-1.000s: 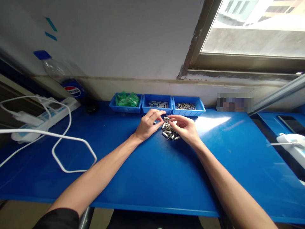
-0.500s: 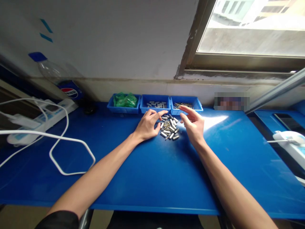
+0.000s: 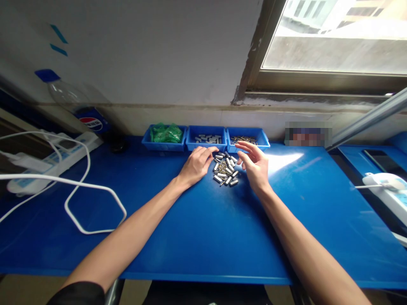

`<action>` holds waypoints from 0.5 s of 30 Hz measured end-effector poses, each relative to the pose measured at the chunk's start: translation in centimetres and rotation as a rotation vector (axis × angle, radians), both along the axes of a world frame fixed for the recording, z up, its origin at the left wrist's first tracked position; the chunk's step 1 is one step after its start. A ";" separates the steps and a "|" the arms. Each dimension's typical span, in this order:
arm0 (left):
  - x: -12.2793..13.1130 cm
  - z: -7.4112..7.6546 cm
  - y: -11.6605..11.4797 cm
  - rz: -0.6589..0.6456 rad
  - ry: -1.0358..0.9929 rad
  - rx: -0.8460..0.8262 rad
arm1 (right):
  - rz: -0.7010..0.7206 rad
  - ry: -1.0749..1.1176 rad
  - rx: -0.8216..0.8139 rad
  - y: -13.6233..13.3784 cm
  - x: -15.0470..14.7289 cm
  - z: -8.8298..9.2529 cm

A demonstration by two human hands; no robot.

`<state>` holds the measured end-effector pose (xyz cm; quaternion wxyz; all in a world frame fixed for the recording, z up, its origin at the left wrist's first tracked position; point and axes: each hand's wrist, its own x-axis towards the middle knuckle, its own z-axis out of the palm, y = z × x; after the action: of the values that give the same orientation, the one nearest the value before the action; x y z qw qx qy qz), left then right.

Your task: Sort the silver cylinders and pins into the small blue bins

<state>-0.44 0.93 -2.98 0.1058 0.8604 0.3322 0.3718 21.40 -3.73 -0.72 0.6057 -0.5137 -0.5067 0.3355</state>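
- Pile of metal pieces (image 3: 226, 169), seen from my head view: it lies loose on the blue table (image 3: 203, 237), between my two hands.
- Stubby pieces (image 3: 233, 183), silvery and dark, ring the pile; thin brass-coloured pins (image 3: 222, 167) lie among them. Long axes point many ways; the stubby piece at the pile's near right lies almost crosswise to me.
- My left hand (image 3: 194, 167) is the nearer one, its fingertips right at the pile's left edge. Those fingers are bent and my thumb is mostly hidden, so I cannot tell whether they pinch or touch a piece.
- My right hand (image 3: 256, 169) hangs just right of the pile, thumb and fingers spread wide, with nothing I can see between them; the pieces lie to the left of that thumb.
- Just beyond the pile, the middle bin (image 3: 206, 148) and right bin (image 3: 266, 140) limit reach with their front walls.
- From the pile toward me, a broad stretch of tabletop runs to the near edge, giving my wrists room.
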 end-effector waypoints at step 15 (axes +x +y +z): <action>0.1 0.0 -0.1 0.000 0.092 0.049 | 0.011 0.013 -0.007 -0.2 -0.1 0.3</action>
<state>-0.34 0.83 -2.96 0.0692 0.8790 0.3273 0.3398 21.31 -3.89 -0.44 0.6052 -0.5107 -0.5043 0.3442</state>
